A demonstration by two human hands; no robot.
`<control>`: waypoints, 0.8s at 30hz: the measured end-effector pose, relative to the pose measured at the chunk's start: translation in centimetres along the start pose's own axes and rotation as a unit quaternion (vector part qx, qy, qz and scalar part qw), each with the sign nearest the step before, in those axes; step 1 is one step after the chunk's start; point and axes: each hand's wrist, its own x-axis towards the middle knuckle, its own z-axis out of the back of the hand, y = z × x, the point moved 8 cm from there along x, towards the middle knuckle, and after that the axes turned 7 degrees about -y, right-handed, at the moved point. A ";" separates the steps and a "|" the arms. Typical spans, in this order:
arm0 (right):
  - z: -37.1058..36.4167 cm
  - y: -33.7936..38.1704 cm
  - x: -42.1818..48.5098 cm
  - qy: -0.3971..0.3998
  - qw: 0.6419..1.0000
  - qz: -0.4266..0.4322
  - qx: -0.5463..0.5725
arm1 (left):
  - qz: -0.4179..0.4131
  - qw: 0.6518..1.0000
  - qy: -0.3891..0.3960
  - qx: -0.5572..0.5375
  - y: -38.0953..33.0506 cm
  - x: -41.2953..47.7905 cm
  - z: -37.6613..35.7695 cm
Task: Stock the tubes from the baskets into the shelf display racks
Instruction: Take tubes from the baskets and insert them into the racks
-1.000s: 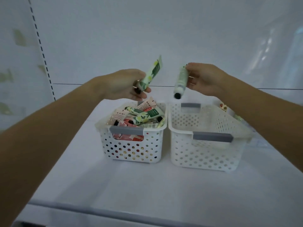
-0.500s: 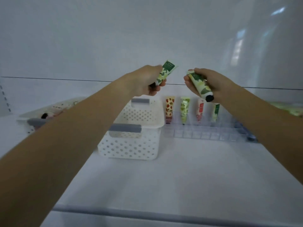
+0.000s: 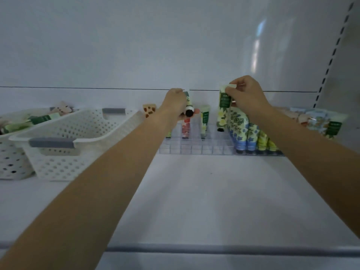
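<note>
Two perforated white plastic baskets [image 3: 78,145] stand left. Each hand, left hand [image 3: 175,106] and right hand [image 3: 246,96], grasps one soft printed tube over the clear gridded rack [image 3: 196,148].

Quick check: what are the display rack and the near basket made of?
Display rack: looks like clear hard plastic, probably acrylic; the shelf shows through its glossy grid walls. Near basket: opaque white moulded plastic, matte, with punched round holes and grey handle inserts, possibly rubbery.
</note>
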 end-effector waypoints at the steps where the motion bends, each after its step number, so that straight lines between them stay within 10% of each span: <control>1: 0.0 0.1 -0.1 -0.009 0.999 0.038 -0.030 | 0.005 1.000 -0.019 -0.015 1.1 0.3 -0.1; 8: -2.3 1.0 2.5 0.033 0.966 0.139 -0.215 | -0.018 0.998 -0.060 0.026 6.6 1.1 0.7; 24: -4.6 -1.5 4.0 0.092 0.955 0.114 -0.256 | -0.040 0.995 -0.043 0.083 8.0 2.2 1.7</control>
